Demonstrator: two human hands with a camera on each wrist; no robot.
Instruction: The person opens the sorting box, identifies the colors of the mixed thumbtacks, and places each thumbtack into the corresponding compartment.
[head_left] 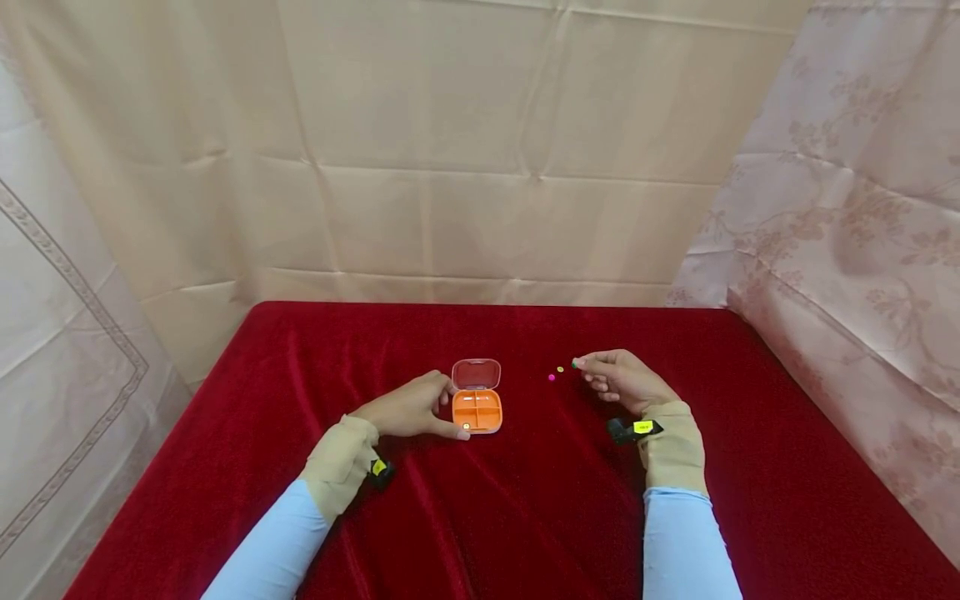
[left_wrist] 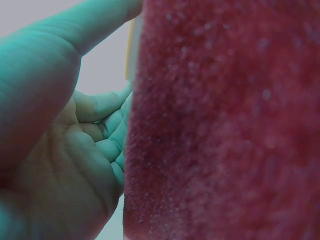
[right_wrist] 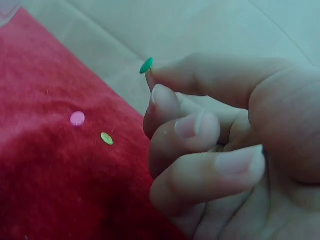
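Observation:
A small orange pill box [head_left: 489, 416] with four compartments stands on the red cloth, its clear lid [head_left: 476, 374] raised at the back. My left hand [head_left: 412, 407] holds the box from the left, thumb at the front corner and fingers by the back left side. A small pale-yellow piece [head_left: 466, 427] shows in the front left compartment, beside the thumb. My right hand [head_left: 626, 379] pinches a green thumbtack [right_wrist: 146, 66] between thumb and index finger, its flat head outward. Left of that hand, a pink thumbtack [right_wrist: 77, 118] and a yellow thumbtack [right_wrist: 107, 138] lie on the cloth.
A red velvet cloth [head_left: 555, 500] covers the table, with a few soft folds. Beige curtain [head_left: 480, 167] hangs behind the table's far edge. Patterned pale fabric [head_left: 862, 208] hangs at the right, and more fabric at the left.

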